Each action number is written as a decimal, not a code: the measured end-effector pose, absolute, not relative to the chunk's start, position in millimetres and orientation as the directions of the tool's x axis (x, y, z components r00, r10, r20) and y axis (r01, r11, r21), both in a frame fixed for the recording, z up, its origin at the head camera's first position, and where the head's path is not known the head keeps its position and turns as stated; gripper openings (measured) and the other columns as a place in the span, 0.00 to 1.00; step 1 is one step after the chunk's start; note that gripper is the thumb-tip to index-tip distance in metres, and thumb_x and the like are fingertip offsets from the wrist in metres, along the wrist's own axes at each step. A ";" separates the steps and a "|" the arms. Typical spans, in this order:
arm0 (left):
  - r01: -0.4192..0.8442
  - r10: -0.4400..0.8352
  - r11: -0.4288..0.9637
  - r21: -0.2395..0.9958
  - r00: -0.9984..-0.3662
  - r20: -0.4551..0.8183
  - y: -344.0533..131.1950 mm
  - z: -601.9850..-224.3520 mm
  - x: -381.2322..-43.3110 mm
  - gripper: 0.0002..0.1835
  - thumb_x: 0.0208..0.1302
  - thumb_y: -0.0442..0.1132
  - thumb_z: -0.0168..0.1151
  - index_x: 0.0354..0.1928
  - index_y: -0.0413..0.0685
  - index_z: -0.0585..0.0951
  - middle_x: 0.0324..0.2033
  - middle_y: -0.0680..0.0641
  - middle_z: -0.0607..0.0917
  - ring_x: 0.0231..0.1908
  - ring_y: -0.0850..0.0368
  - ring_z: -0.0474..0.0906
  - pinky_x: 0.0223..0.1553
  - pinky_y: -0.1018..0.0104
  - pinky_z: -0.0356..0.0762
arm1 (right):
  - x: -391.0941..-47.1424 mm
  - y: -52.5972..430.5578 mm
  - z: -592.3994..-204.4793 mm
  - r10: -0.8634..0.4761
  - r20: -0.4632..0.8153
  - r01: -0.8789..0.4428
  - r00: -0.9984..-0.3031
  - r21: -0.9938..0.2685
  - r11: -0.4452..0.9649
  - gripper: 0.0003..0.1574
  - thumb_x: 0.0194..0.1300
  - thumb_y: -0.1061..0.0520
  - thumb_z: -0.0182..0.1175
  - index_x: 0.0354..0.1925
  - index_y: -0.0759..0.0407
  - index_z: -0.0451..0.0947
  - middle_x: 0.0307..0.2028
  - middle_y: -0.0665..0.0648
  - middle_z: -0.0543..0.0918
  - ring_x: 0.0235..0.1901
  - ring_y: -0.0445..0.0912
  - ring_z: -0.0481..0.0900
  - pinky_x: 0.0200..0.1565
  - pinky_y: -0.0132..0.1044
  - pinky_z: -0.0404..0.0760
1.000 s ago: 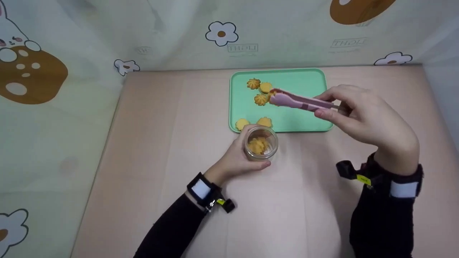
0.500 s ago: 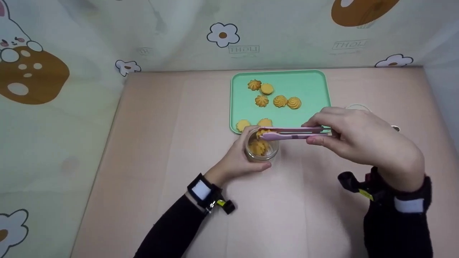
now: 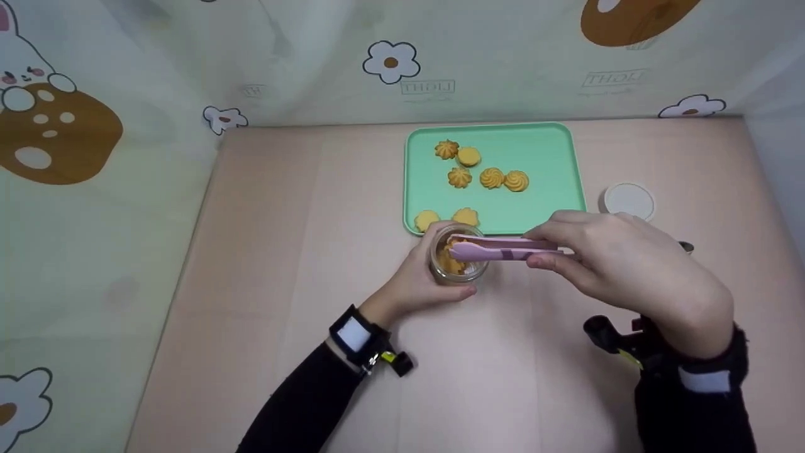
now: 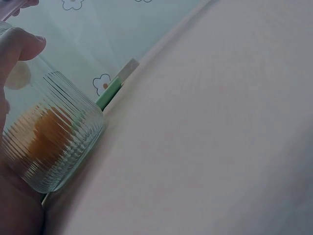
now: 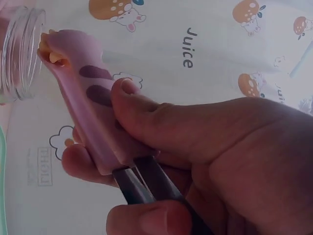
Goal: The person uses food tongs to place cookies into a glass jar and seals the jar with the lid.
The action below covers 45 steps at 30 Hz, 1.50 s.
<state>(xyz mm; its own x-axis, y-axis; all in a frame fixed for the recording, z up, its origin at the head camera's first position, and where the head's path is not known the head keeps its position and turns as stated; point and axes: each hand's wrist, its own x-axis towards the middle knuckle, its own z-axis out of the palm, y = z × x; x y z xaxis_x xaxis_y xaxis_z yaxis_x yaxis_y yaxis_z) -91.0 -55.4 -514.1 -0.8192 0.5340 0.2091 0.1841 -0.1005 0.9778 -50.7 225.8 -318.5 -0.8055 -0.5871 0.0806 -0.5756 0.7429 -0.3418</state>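
Note:
My left hand grips a ribbed clear glass jar on the table, below the front left part of the tray in the head view. Several golden cookies lie inside the jar. My right hand holds pink tongs, thumb and fingers pressing the two arms together. Between the tong tips is a cookie, held right at the jar's mouth. In the head view the tips overlap the jar's opening and hide part of what is inside.
Behind the jar a green tray carries several cookies, such as a swirled cookie and a flat cookie near the front rim. A round white lid lies right of the tray. A patterned curtain stands behind the table.
My right hand has carried the tongs with their cookie from over the tray down and toward me to the jar mouth, uncovering two swirled cookies and the lid. My left hand stays put.

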 end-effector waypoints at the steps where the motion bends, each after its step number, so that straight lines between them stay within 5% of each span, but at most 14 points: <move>1: 0.180 0.535 -0.103 0.978 -0.819 0.207 -55.3 -514.2 -91.0 0.51 0.52 0.33 0.86 0.75 0.53 0.67 0.69 0.47 0.80 0.70 0.49 0.76 0.74 0.51 0.75 | -49.7 225.4 -319.0 -0.584 0.073 -0.570 -0.808 -0.343 0.746 0.11 0.75 0.48 0.72 0.52 0.47 0.90 0.38 0.43 0.85 0.30 0.37 0.77 0.33 0.41 0.80; 31: 0.204 0.540 -0.104 0.973 -0.810 0.228 -54.9 -515.6 -91.9 0.51 0.52 0.33 0.87 0.75 0.51 0.67 0.66 0.46 0.81 0.69 0.49 0.76 0.75 0.51 0.74 | -34.0 214.8 -323.3 -0.572 0.125 -0.581 -0.811 -0.293 0.760 0.09 0.73 0.50 0.74 0.48 0.51 0.89 0.34 0.43 0.83 0.26 0.38 0.74 0.30 0.40 0.79; 45: 0.219 0.527 -0.065 0.974 -0.821 0.220 -55.5 -514.1 -90.7 0.51 0.52 0.34 0.86 0.76 0.51 0.67 0.67 0.47 0.80 0.69 0.51 0.76 0.74 0.52 0.74 | -32.1 218.4 -320.8 -0.559 0.106 -0.561 -0.822 -0.320 0.764 0.20 0.72 0.48 0.75 0.58 0.53 0.89 0.44 0.50 0.89 0.32 0.43 0.83 0.35 0.47 0.86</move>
<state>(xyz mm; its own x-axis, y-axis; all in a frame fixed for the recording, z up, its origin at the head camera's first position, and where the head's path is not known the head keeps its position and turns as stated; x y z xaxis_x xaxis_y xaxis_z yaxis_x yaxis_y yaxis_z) -90.7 -55.5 -514.1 -0.8209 0.5271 0.2198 0.2187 -0.0654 0.9736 -32.1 218.4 -320.8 -0.8222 -0.5592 0.1059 -0.5607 0.7639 -0.3196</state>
